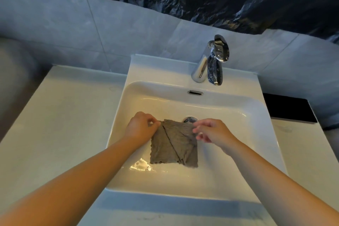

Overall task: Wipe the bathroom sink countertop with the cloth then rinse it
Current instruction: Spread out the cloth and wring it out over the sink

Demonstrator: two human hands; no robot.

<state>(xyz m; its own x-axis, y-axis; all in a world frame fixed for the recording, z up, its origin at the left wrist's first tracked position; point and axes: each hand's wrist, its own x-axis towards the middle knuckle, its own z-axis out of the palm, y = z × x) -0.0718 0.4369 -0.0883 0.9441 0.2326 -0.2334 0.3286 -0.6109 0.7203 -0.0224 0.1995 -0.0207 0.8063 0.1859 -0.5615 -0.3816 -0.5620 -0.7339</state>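
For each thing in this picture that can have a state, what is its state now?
cloth: folded, held over the sink
left hand: pinches the cloth's upper left corner
right hand: at the cloth's upper right corner; blurred, hold unclear
faucet: no water stream visible
drain: partly hidden by the cloth; open or plugged, cannot tell
sink: wet patch by the cloth's lower left corner
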